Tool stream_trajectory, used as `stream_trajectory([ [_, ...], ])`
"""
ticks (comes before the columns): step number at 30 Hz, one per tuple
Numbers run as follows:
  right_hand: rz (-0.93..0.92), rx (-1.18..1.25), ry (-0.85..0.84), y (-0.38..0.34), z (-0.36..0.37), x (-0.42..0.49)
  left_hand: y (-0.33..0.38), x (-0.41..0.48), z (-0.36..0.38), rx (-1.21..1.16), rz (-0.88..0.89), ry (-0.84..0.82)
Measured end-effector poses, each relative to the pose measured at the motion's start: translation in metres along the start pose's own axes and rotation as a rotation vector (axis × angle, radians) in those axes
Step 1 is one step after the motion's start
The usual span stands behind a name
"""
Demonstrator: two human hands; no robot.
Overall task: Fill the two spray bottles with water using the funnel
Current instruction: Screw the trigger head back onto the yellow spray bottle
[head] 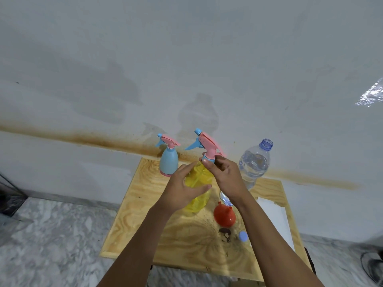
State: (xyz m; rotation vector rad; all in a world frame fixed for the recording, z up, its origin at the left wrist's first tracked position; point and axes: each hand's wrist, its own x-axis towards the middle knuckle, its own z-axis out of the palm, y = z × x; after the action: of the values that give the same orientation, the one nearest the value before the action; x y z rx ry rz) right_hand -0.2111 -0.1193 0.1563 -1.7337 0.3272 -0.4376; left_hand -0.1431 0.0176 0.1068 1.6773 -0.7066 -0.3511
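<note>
Forearms are showing from the bottom edge, over a plywood table (186, 241). Nearest, lower centre-right, a blue bottle cap (243, 236) is lying loose beside a dark mark (224, 235) in the wood. It is probably off the water bottle, so pouring can go ahead. Just above it the red funnel (224, 216) is lying on its side, unused. It is likely being kept within reach until a neck is open. A white sheet (273, 216) is lying along the table's right side.

Centre frame, the left hand (182, 190) is gripping the body of the yellow spray bottle (199, 201), thumb across the front, steadying it. The right hand (224, 175) is pinching the blue collar (208, 159) under the pink spray head (207, 141), fingers curled on it. This is reading as unscrewing the head to open the neck, though tightening cannot be ruled out. Something clear is showing behind the right wrist; cannot tell what.

Farther, right of centre, the water bottle (253, 164) is standing uncapped and holding water. Left of centre, at the table's back edge, the blue spray bottle (169, 162) is standing with its head on, apart from the hands, apparently waiting its turn. Behind it, a rusty streak (83, 137) is running across the wall.

No brand, label or writing is showing readably anywhere.
</note>
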Motion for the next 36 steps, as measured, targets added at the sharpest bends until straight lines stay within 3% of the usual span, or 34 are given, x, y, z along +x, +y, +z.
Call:
stream_trajectory([
  [11,-0.043,-0.071,0.087,0.002,0.015,-0.001,-0.018,0.004,0.003,0.039,-0.015,0.009],
  [17,0.015,-0.02,0.068,0.006,0.008,0.003,-0.024,0.005,0.003,-0.031,-0.14,-0.01],
  [22,0.018,0.024,-0.158,0.0,-0.006,0.013,-0.02,0.007,0.006,-0.092,-0.2,-0.109],
  [27,0.09,0.094,-0.252,-0.004,-0.002,0.023,-0.014,0.003,0.011,-0.124,-0.232,-0.151],
  [36,0.133,0.078,-0.114,0.015,-0.008,0.023,-0.025,-0.005,0.002,-0.137,-0.338,-0.193],
])
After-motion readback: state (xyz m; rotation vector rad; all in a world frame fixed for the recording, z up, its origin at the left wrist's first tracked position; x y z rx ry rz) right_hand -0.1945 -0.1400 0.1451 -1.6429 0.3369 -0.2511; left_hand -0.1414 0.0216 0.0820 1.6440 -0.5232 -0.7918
